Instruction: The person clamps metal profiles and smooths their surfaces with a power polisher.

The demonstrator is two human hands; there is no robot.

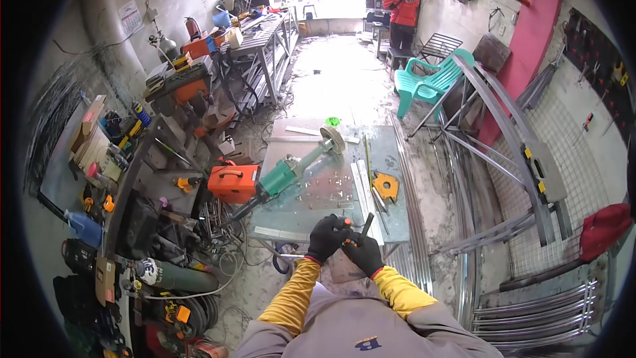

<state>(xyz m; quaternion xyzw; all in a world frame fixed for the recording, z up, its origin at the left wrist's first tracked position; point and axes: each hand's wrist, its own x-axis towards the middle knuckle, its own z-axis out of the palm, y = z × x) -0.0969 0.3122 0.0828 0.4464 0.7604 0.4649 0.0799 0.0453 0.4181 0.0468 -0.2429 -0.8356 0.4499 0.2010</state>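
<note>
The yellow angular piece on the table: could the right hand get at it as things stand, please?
Probably yes: the yellow angular piece lies largely uncovered, just beyond the right hand, though the dark stick in that hand may need setting down first.

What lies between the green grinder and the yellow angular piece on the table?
The head view shows small scattered pieces and long thin strips between the green grinder and the yellow angular piece.
</note>
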